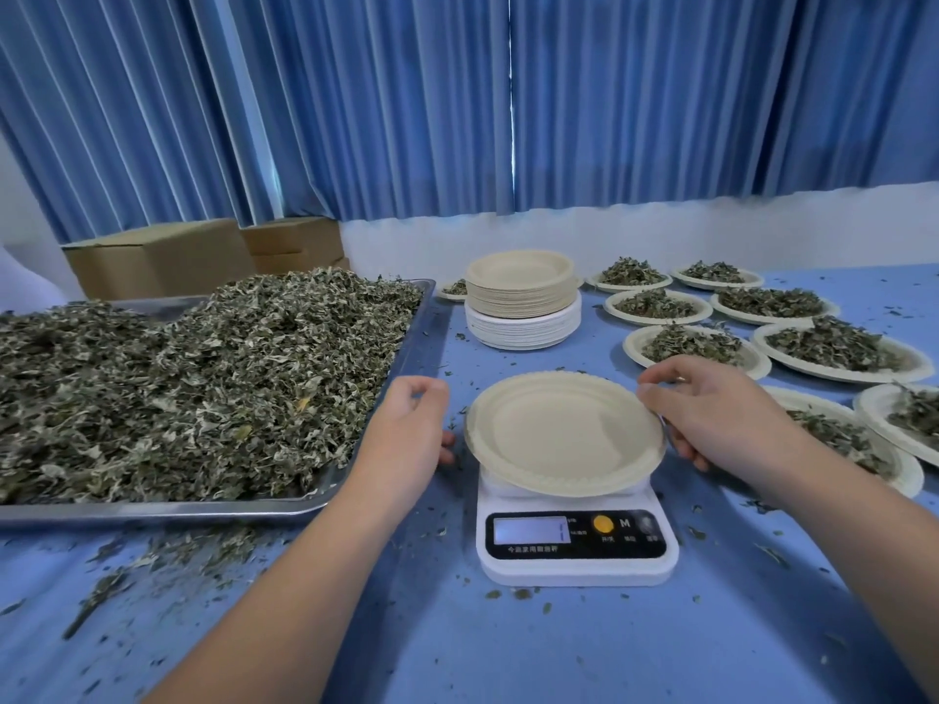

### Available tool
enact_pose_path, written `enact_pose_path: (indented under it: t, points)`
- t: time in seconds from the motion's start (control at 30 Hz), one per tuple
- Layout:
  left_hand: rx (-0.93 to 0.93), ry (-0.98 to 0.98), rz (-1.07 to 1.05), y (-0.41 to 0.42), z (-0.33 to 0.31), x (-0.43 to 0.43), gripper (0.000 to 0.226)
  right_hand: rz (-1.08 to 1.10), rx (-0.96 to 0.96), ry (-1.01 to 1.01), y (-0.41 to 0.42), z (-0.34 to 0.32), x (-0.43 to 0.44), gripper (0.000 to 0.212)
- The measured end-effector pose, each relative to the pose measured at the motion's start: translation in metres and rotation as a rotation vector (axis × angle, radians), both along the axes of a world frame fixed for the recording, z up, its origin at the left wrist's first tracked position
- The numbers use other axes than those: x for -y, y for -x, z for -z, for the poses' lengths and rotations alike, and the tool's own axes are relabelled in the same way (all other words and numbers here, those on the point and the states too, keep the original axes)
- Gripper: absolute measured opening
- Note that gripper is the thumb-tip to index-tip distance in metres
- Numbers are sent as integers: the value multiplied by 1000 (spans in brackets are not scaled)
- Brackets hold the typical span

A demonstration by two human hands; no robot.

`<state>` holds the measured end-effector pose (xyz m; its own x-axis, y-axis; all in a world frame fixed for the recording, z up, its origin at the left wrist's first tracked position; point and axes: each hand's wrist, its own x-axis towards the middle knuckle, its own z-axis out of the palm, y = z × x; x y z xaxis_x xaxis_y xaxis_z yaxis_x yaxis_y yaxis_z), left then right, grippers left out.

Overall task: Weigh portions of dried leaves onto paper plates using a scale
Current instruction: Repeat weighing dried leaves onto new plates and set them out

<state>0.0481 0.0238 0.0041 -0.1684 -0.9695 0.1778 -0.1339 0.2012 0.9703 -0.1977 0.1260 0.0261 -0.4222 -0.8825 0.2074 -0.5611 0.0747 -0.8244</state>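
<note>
- Up the back we have blue curtains [355,94], pleated and hanging the full width of the view.
- We spot a thin bright slit [509,119] where two curtain panels meet, just right of centre.
- Below the hem we see a white wall [660,231] running down to the table edge.
- Far left, a big cardboard box [157,261], closed, with a smaller box [294,243] just beside it on its right.
- Underneath it all we have a blue tablecloth [508,647], slightly wrinkled.
- On the left we see a metal tray [152,511], its front rim shiny.
- At the left edge we catch a pale white shape [20,287]; we cannot tell what it is.
</note>
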Motion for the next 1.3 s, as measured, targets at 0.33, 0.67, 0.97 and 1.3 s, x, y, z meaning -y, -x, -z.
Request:
enact_pose_path:
  t: [0.33, 0.67, 0.97, 1.3]
  points:
    - [44, 16, -15, -4, 3, 3, 12, -80, 93, -6, -2, -5, -6, 11]
    - [53, 18, -7, -3, 3, 2, 12, -157, 207, -94, -1, -21, -21, 21]
    - [79, 0, -16, -3, 3, 4, 12, -516, 13, -854, -10, -27, -36, 36]
    - [120, -1, -35, -1, 4, 1, 12, -446, 10, -903, -15, -19, -30, 39]
